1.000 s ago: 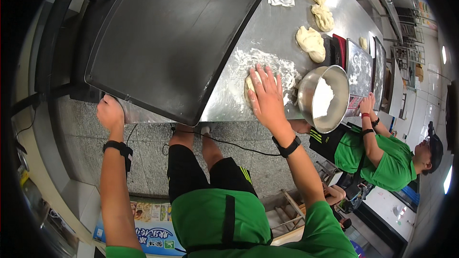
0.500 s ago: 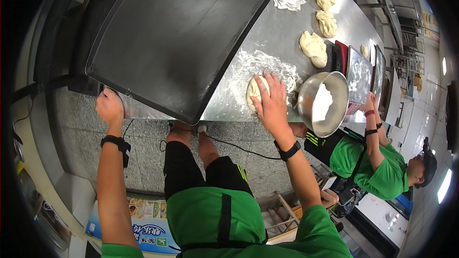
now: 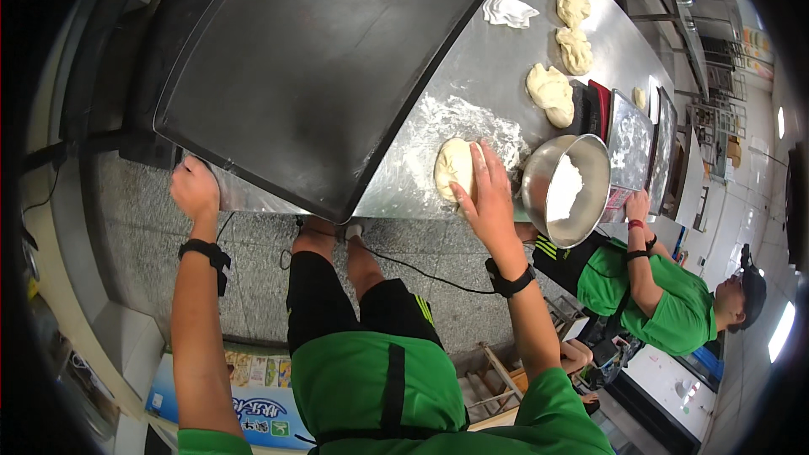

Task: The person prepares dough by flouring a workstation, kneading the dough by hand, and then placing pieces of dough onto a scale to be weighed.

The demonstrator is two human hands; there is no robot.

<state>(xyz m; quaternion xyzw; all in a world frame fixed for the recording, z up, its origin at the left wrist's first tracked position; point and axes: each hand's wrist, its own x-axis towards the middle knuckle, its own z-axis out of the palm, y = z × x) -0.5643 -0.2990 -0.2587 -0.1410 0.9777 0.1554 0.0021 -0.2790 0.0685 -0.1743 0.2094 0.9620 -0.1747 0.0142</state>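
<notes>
A round piece of pale dough (image 3: 452, 170) lies on the floured part of the steel table near its front edge. My right hand (image 3: 491, 194) is against the dough's right side, its fingers stretched out and the thumb apart at the near edge. Curled at the table's front left corner, my left hand (image 3: 195, 189) grips the table edge; part of its fingers is hidden. A large black baking tray (image 3: 337, 59) covers the left of the table, beside the dough.
Right of my right hand stands a steel bowl (image 3: 596, 202) with white flour (image 3: 563, 190). Farther back lie dough lumps (image 3: 550, 94) and a crumpled white cloth (image 3: 509, 10). A floured metal tray (image 3: 630, 139) is at the right, where a person in green (image 3: 666, 303) stands with hands near the table.
My right hand has slid off the top of the dough to its right side, uncovering more of it. My left hand stays at the corner. The other person's hands have lowered slightly.
</notes>
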